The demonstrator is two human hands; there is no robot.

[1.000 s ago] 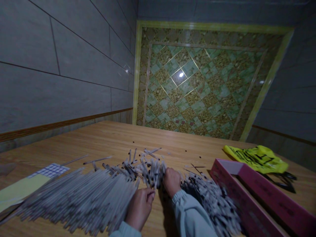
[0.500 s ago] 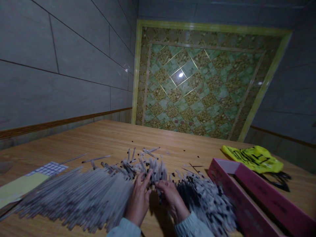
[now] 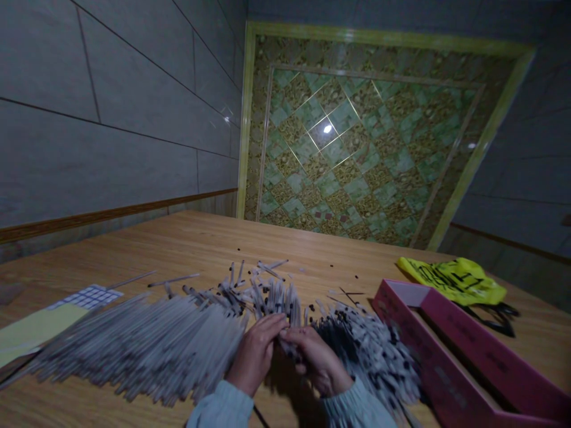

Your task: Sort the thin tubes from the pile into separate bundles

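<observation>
A large heap of thin grey-white sticks with dark tips lies across the wooden table. A second, darker-tipped heap lies to the right. My left hand and my right hand meet between the heaps, fingertips together. Both hands are curled around a few sticks at the small middle cluster. Pale blue-grey sleeves cover both wrists.
A pink box stands open at the right. Behind it lie a yellow printed bag and dark scissors. A yellow sheet and a white label sheet lie at the left. Small dark bits dot the table.
My right hand drew back from the middle cluster toward me. My left hand came forward to meet it, and the fingertips of both now touch over a few sticks.
</observation>
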